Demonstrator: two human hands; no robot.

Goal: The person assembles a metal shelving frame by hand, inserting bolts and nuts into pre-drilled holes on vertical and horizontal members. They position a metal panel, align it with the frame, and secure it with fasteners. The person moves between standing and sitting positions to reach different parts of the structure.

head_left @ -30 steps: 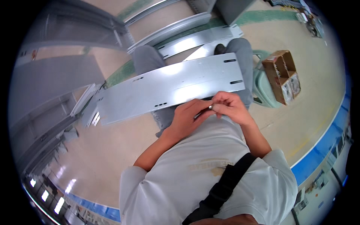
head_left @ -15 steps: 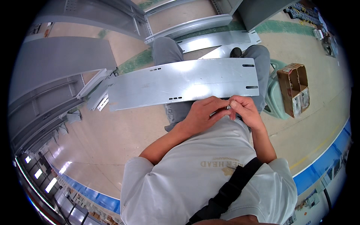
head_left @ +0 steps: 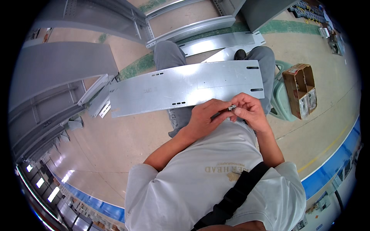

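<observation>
Silvery metal shows in the small fastener (head_left: 232, 107) between the hands, above the shirt front; the left hand (head_left: 206, 117) pinches it, fingers nearly closed, while the right hand (head_left: 250, 112) curls at its end, grip unclear. The step looks like fingertip handling; the next move seems to call for steadiness. The slotted panel's (head_left: 185, 86) edge limits room ahead; leftward, there is more.

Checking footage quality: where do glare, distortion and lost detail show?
Head view: glare patches on the metal panel; head view: the blue strip bows; head view: the fastener between left hand and right hand is too small for detail.
</observation>
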